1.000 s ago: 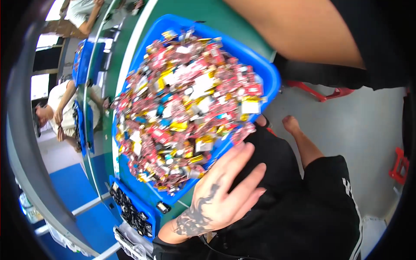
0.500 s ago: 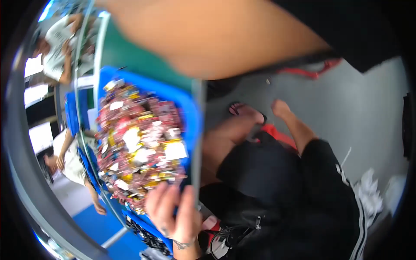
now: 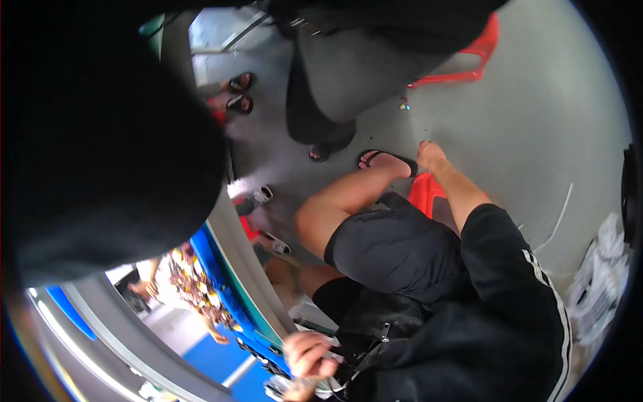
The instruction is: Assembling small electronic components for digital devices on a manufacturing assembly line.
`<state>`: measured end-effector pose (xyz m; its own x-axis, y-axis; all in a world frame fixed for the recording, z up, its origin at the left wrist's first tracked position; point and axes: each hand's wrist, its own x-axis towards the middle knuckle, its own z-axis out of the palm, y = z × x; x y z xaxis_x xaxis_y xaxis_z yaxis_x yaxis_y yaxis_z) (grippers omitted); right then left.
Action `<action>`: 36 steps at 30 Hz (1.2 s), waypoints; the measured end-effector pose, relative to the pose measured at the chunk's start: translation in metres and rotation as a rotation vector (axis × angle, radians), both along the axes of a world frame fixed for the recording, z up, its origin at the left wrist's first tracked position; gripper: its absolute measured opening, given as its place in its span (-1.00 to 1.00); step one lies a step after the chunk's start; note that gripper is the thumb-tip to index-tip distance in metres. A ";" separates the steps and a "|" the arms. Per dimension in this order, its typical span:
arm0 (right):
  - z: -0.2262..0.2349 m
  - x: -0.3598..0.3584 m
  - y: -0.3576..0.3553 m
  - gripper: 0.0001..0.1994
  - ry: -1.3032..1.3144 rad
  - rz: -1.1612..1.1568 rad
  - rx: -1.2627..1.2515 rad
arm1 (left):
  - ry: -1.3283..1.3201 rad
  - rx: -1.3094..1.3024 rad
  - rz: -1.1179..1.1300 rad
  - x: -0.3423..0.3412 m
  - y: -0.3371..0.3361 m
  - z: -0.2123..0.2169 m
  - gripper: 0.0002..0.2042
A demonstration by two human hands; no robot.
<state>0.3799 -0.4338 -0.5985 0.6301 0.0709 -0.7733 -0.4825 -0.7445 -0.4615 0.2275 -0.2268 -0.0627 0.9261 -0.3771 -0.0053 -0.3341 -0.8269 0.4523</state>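
Note:
My left hand is at the lower middle beside the edge of the table, its fingers curled in toward the thumb. Whatever lies inside them, if anything, is hidden. My right hand hangs beside my sandalled foot, above a red plastic stool. Its fingers look bent inward, and I see no object in them. A blue tray stands on the table to the left of my left hand. Small shiny wrapped pieces in red, gold and white fill it.
A dark sleeve or garment of someone close by covers the upper left. Another red stool stands at the top right. Co-workers' feet show under the table. White plastic bags lie on the floor at right.
My left hand has come off the tray's pile and its fingers have curled. The view has swung, so the tray appears smaller and lower. A bare arm across the top gives way to dark clothing.

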 end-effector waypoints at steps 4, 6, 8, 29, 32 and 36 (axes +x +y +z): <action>0.006 0.008 -0.017 -0.68 0.077 -0.074 -0.124 | 0.509 -0.887 0.982 -0.051 0.026 -0.029 -0.16; 0.000 0.013 -0.027 -0.68 0.087 -0.088 -0.144 | 0.607 -0.830 0.847 -0.037 0.045 -0.037 -0.14; -0.012 0.021 -0.022 -0.68 0.060 -0.038 -0.135 | 0.763 -0.481 0.524 -0.007 0.002 -0.033 -0.28; -0.093 0.127 0.035 -0.54 0.087 -0.178 -0.078 | 0.598 -0.143 1.159 -0.089 0.130 -0.078 -0.37; -0.036 0.149 0.050 -0.29 0.087 -0.091 -0.023 | 0.627 -0.165 1.164 -0.072 0.127 -0.083 -0.37; -0.048 0.147 0.031 0.18 0.129 -0.023 -0.082 | 0.756 -0.272 1.101 -0.036 0.117 -0.140 -0.37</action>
